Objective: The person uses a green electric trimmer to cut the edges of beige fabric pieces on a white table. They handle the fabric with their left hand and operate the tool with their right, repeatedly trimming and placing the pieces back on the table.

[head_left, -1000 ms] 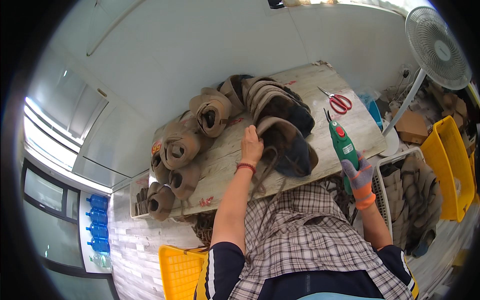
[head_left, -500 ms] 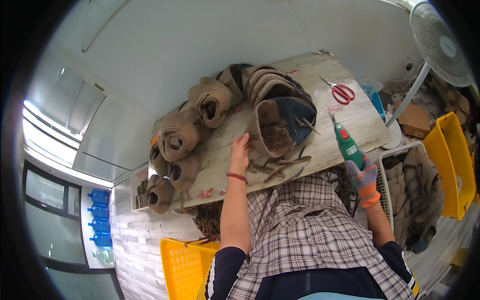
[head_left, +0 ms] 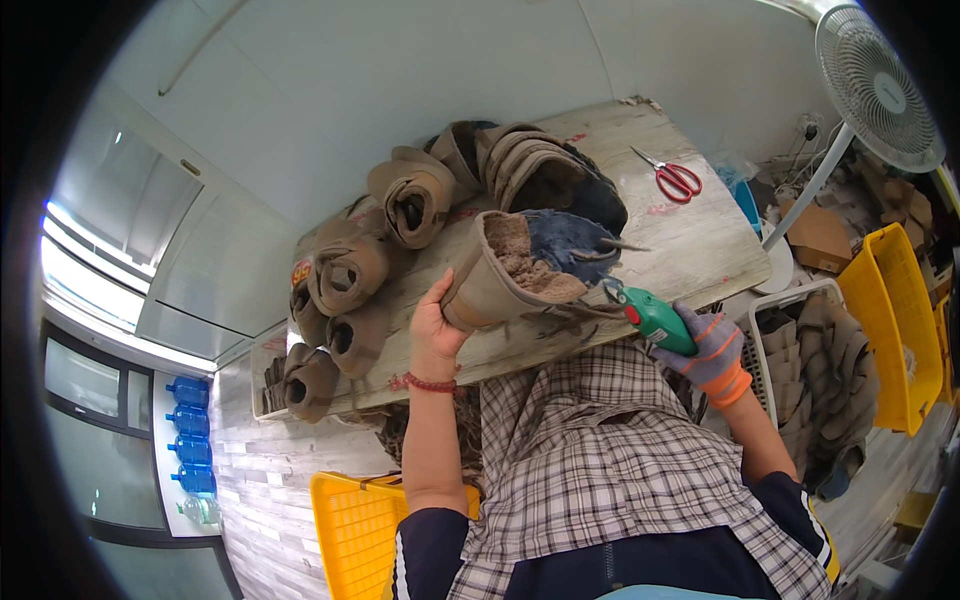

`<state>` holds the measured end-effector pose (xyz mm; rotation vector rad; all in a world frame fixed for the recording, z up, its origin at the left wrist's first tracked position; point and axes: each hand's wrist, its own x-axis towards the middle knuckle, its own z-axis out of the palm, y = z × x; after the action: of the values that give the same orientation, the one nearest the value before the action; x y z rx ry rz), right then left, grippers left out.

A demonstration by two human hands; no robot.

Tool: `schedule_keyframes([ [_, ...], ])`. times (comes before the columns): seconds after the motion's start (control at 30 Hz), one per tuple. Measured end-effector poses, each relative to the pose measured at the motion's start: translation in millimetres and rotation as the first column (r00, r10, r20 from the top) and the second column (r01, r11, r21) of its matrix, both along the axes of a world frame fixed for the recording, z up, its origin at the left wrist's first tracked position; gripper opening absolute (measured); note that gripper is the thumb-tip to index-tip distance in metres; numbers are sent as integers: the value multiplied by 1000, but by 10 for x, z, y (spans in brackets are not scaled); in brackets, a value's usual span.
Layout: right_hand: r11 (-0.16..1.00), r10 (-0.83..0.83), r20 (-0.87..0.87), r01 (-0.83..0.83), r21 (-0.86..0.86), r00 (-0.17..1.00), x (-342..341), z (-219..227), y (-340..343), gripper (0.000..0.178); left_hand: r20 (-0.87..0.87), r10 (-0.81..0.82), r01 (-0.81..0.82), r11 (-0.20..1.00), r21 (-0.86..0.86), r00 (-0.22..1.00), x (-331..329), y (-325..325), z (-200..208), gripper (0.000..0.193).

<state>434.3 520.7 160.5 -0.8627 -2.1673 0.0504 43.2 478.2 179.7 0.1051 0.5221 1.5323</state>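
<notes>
My bare left hand (head_left: 437, 325), a red bracelet at its wrist, grips the near left side of a tan boot upper (head_left: 474, 291). The upper stands tilted over the table's front part, showing brown fleecy lining and a dark blue side with loose strips. In my right hand (head_left: 712, 355), gloved in grey and orange, is a green handheld power tool (head_left: 662, 322) with a red button. Its front end points left, close to the upper's right edge; whether it touches cannot be made out. Behind stands a row of nested uppers (head_left: 525, 160). Rolled uppers (head_left: 350, 272) lie to the left.
Red-handled scissors (head_left: 678, 182) lie on the worn wooden table (head_left: 700, 240). A white basket of pieces (head_left: 815, 370), a yellow crate (head_left: 893, 330) and a white fan (head_left: 880, 90) are at right. Another yellow basket (head_left: 350, 530) stands by my left arm; blue water bottles (head_left: 195, 435) line the left wall.
My left hand has taken hold of the front upper and brought it left and nearer, tilting it. My right hand has moved the power tool left and turned its tip toward the upper.
</notes>
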Motion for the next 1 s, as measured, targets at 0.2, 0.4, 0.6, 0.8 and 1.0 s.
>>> schedule_keyframes([
  [0.2, 973, 22, 94, -43, 226, 995, -47, 4, 68, 69, 123, 20, -17, 999, -32, 992, -52, -125, 124, 37],
  [0.4, 973, 89, 114, -111, 204, 990, -68, 43, 76, 72, 116, 79, -67, 993, -100, 990, 37, -139, 111, 35],
  [0.6, 961, 88, 87, -108, 254, 992, -132, 7, 99, 69, 56, 116, -105, 980, -167, 992, 223, -158, 158, 33],
  [0.8, 965, 114, -2, -111, 236, 993, -193, 2, 57, 68, 123, 169, -149, 976, -157, 978, 378, -200, 162, 36],
  [1.0, 967, 185, -123, -158, 202, 975, -283, 97, -20, 71, 126, 211, -215, 977, 17, 969, 583, -324, 341, 36],
])
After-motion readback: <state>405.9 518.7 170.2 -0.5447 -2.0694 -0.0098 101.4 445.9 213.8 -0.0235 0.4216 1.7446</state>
